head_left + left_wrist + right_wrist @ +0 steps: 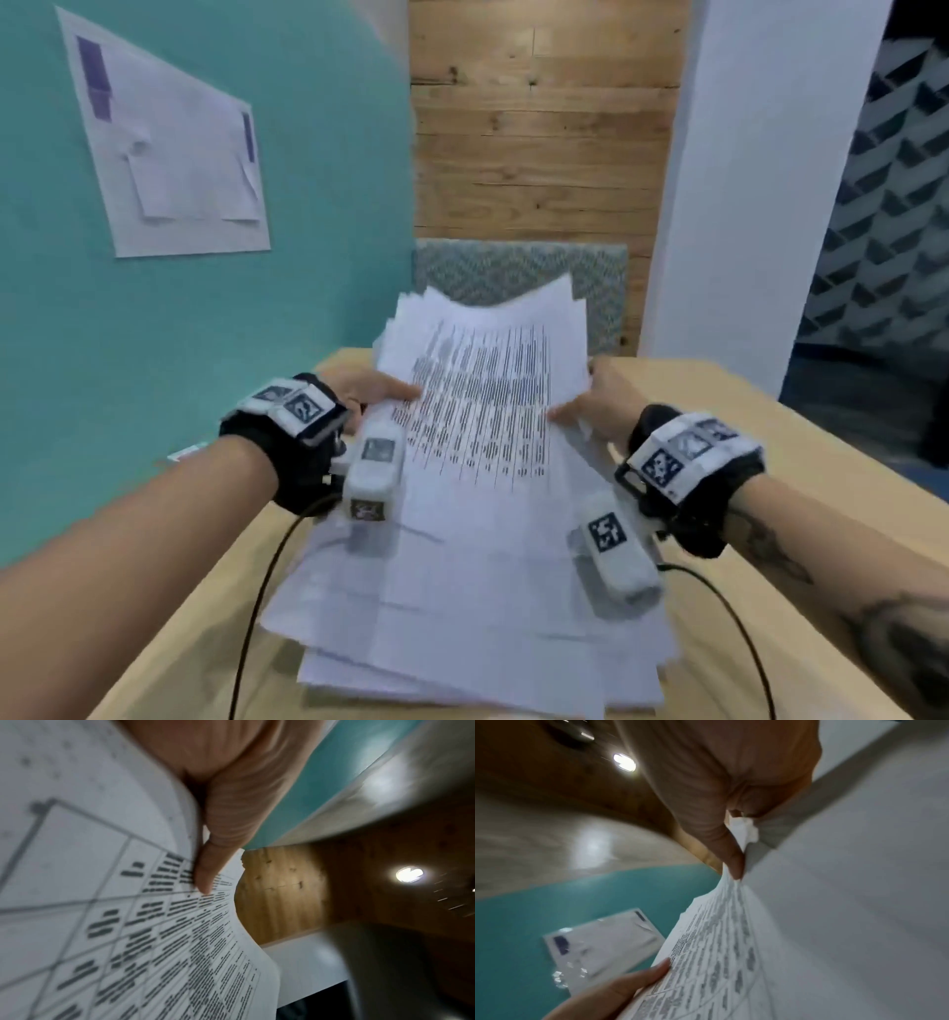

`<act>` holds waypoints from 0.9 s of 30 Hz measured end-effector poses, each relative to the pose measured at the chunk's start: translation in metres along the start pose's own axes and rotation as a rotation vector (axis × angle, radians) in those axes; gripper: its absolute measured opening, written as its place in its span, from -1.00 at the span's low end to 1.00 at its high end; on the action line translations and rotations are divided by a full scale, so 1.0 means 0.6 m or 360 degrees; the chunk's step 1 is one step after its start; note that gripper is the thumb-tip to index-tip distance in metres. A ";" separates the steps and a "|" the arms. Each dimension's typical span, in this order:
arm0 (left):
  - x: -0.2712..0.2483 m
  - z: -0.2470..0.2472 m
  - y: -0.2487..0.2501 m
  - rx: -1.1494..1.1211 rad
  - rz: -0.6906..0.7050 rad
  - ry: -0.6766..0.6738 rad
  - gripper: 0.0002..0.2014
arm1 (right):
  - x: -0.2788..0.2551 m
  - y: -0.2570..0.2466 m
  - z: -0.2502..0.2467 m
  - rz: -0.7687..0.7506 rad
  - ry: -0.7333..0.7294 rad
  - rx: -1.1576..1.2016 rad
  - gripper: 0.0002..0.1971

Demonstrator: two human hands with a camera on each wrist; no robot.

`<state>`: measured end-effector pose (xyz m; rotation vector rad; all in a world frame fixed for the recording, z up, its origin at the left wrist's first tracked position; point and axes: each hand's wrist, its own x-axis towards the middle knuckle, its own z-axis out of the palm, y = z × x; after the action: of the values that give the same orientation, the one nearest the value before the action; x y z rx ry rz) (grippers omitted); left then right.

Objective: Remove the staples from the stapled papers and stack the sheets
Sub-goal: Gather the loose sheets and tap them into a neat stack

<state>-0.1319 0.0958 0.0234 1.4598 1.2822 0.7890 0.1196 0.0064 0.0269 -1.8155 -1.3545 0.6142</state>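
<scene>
Papers (488, 411): I've got a printed bundle lifted off the desk, tilted up toward the far wall, both hands on it. My left hand (369, 390) pinches the left edge, thumb (208, 870) flat on the printed table on the front, other fingers hidden behind the sheets. My right hand (590, 401) pinches the right edge; in the right wrist view the thumb (731, 860) clamps a crumpled corner (744, 831) of the paper, and the left thumb shows at the bottom of that same view. So both hands closed on the bundle, neither free.

Under it, a loose messy pile of sheets (462, 616) lies on the wooden desk (770, 411), edges fanned and misaligned. The far edges of the held bundle are fanned too, several sheets showing.

Progress, my guess: somewhere mid-task. The pile below reads as sheets already separated, but not squared up, so the stacking part isn't finished. I can't tell whether the held bundle still has a staple: no staple visible in any view, too blurry, and the crumpled corner is covered by the thumb. No staple remover or loose staples in view either.

Left to do, as I judge it: check that corner for a staple, pull it if there, lay these sheets on the pile, then tidy the whole stack.
</scene>
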 end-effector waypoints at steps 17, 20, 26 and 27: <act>0.055 -0.003 -0.135 0.0072 -0.0567 0.0065 -0.70 | 0.055 0.113 0.045 0.0366 -0.0917 -0.0138 -0.69; 0.057 -0.008 -0.131 0.0056 -0.0532 0.0166 -0.82 | 0.060 0.121 0.035 0.0373 -0.0785 -0.0188 -0.67; 0.073 0.016 -0.112 0.0325 -0.0505 -0.0043 -0.66 | 0.060 0.112 0.030 0.0390 -0.0997 -0.0196 -0.65; 0.070 0.021 -0.112 0.0307 -0.0494 -0.0052 -0.66 | 0.055 0.108 0.028 0.0399 -0.1054 -0.0201 -0.66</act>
<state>-0.1320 0.1293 -0.0495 1.3708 1.5468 0.4440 0.1544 0.0342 -0.0333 -1.9873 -1.6133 1.3818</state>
